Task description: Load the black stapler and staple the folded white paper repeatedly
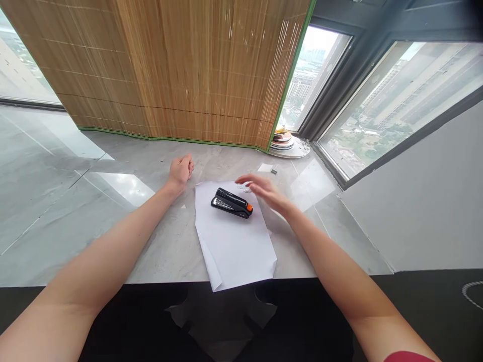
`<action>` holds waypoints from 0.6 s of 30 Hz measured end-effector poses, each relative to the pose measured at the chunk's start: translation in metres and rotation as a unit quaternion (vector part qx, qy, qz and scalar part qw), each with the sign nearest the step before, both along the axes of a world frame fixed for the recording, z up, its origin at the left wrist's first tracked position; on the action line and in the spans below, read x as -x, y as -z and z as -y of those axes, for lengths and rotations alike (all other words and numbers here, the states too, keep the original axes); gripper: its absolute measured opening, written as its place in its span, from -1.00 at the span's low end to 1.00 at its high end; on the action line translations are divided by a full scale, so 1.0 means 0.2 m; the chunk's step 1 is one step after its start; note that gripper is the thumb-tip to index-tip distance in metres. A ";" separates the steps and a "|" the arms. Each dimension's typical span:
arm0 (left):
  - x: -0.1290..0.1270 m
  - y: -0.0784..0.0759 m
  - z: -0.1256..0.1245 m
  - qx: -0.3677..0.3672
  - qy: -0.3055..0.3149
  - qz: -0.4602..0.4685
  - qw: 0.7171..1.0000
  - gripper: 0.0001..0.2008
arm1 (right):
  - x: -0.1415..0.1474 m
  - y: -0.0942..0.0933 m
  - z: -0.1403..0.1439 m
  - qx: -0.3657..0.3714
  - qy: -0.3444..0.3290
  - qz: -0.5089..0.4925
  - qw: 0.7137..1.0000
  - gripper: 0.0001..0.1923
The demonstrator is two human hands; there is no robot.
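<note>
A black stapler with an orange tab at one end lies on its side on sheets of white paper, whose corners are curled or folded. Over the far right part of the paper, my right hand is open, fingers stretched to the left above the stapler. Beneath its fingers lies a small patch of thin loose bits, perhaps staples. My left hand rests as a fist on the grey counter, left of the paper's far corner, and nothing shows in it.
Beyond the hands, a bamboo blind with a green border hangs down to the grey counter. Stacked plates stand in the window corner. A small white scrap and a short dark strip lie nearby. A white wall bounds the right.
</note>
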State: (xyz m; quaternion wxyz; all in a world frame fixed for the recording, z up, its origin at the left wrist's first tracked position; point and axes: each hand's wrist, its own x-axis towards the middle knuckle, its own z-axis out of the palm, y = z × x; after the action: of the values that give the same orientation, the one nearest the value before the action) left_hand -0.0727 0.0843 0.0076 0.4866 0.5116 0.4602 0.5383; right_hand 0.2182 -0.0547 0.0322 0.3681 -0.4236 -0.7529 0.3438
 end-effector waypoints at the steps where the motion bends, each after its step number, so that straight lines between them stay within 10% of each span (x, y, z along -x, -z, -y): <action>1: 0.00 0.00 0.00 0.000 0.002 0.000 1.000 -0.52 | 0.06 -0.02 0.04 0.013 -0.053 0.019 0.998 -0.49; 7: 0.01 0.01 0.00 -0.004 0.006 0.010 1.000 -0.52 | 0.22 0.00 0.17 0.038 -0.042 0.091 0.994 -0.35; 18: 0.00 0.01 -0.01 -0.004 0.007 -0.001 1.000 -0.52 | -0.54 0.05 0.32 0.079 0.130 0.130 0.980 -0.28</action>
State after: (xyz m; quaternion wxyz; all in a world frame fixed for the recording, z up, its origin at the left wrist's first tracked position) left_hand -0.0730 0.0866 0.0056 0.4876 0.5174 0.4552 0.5361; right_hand 0.3257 -0.1194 0.0217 0.2738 -0.5870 -0.7032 0.2933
